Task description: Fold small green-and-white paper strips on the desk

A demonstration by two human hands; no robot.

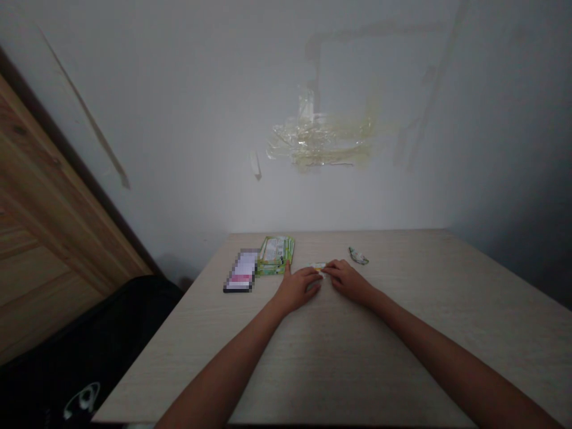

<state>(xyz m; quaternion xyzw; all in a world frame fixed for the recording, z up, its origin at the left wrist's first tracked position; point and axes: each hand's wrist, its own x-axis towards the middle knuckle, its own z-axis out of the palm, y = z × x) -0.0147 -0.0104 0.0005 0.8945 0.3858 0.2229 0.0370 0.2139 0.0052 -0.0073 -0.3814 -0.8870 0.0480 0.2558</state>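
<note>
A small flat piece of white paper (318, 266) with yellow on it lies on the table, partly covered by my fingers. My left hand (297, 289) curls in from the left, its fingertips pressed on the paper. One of its fingers points away toward a stack of green-and-white printed packets (273, 253), close to the stack's lower right corner. From the right, my right hand (347, 280) is closed with its fingertips pinching the paper's edge. Beyond it lies a small folded or crumpled green-and-white piece (358, 256), apart from both hands.
A phone (241, 271) with a lit, blurred screen lies left of the packets, touching or almost touching them. The pale wooden table (402, 363) meets a wall with peeling clear tape (322, 140). At left are a black cloth item (111, 339) and wooden boards (49, 226).
</note>
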